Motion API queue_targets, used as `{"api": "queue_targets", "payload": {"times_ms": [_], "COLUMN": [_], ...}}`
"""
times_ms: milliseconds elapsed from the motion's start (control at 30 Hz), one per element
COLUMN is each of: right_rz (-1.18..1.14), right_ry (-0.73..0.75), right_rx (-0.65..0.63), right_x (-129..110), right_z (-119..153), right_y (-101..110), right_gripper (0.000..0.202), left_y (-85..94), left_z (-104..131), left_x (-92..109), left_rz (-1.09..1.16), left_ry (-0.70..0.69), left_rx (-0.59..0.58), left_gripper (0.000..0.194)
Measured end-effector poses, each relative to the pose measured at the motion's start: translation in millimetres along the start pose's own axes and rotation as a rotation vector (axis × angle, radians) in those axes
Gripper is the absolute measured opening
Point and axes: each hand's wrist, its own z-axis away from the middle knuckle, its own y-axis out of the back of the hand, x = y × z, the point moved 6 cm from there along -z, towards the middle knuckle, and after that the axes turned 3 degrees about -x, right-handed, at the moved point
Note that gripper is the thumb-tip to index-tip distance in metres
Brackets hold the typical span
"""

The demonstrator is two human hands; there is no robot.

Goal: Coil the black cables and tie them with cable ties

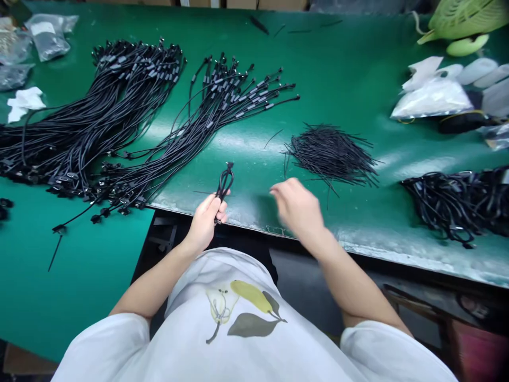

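My left hand (209, 215) is closed round a coiled black cable (225, 183) near the front edge of the green table; a connector sticks up at the coil's top. My right hand (296, 204) hovers to the right of it, fingers pinched together and slightly blurred; whether anything is between them cannot be made out. Just behind and to the right of that hand lies a pile of short black ties (332, 154). A loose long bunch of black cables (202, 119) with grey tags spreads out left of the coil.
A thicker bunch of long cables (107, 101) covers the left of the green table (246, 32). Coiled cables (457, 204) lie at the right edge. Behind them are a white bag (433, 98) and a green basket (465, 18). Plastic bags (47, 37) sit at the back left.
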Motion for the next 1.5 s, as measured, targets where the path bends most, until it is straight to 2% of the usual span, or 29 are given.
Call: {"api": "queue_targets", "payload": {"times_ms": [100,167,233,300,433,500,600,667,700,733,800,900,1033,1233,1367,1433,1500], "right_rz": [0.050,-0.032,-0.145,-0.261,-0.519,-0.573,-0.374,-0.113,0.000,0.088,0.209,0.365,0.550,0.582,0.665,0.694,0.700], "right_ry": [-0.132,-0.103,-0.070,-0.089,-0.134,-0.108,0.041,0.244,0.376,0.516,0.770,0.968,1.082,1.131,1.154,1.167,1.135], "right_rx": [0.136,0.080,-0.021,-0.091,-0.226,-0.253,-0.168,-0.076,-0.036,-0.006,0.032,0.010,-0.079,-0.136,-0.145,-0.159,-0.164], "right_x": [15.4,8.2,-4.8,-15.2,-31.7,-41.0,-55.7,-68.2,-75.2,-81.6,-90.5,-95.5,-103.4,-113.8,-113.1,-111.6,-109.2], "right_z": [-1.9,-0.3,2.1,3.2,1.7,1.5,1.7,2.0,2.7,3.8,6.3,7.2,13.2,16.6,14.4,13.7,8.3], "right_y": [18.1,12.6,-2.4,-18.4,-43.5,-47.5,-40.8,-33.2,-29.9,-27.3,-22.3,-16.5,-12.5,-6.1,-9.7,-14.1,-18.3], "right_gripper": [0.022,0.020,0.018,0.017,0.014,0.015,0.021,0.025,0.026,0.027,0.026,0.025,0.023,0.027,0.033,0.036,0.034], "left_y": [7.1,4.4,-0.3,-3.6,-8.2,-6.9,-2.0,-2.0,-2.6,-2.9,-2.2,-2.0,-3.8,-8.4,-9.2,-8.6,-9.4], "left_z": [-13.7,-19.5,-21.2,-19.6,-12.5,-10.1,-8.4,-6.1,-5.0,-4.5,-3.9,0.6,6.6,7.0,8.3,8.6,7.0], "left_x": [4.2,1.8,-1.5,-5.4,-13.4,-13.8,-5.8,0.8,1.9,0.8,-6.2,-17.3,-24.6,-29.5,-26.6,-24.3,-19.4], "left_rz": [0.003,0.021,0.055,0.091,0.090,-0.004,-0.372,-0.645,-0.742,-0.803,-0.822,-0.618,-0.264,-0.137,-0.189,-0.281,-0.386], "left_ry": [0.022,0.073,0.112,0.151,0.230,0.186,-0.038,-0.198,-0.234,-0.229,-0.115,0.110,0.317,0.463,0.465,0.409,0.294], "left_rx": [0.044,0.010,-0.041,-0.092,-0.252,-0.279,-0.210,-0.158,-0.150,-0.160,-0.228,-0.361,-0.389,-0.341,-0.352,-0.350,-0.334], "left_gripper": [0.056,0.070,0.076,0.072,0.044,0.036,0.029,0.025,0.025,0.024,0.021,0.024,0.031,0.035,0.036,0.031,0.022]}}
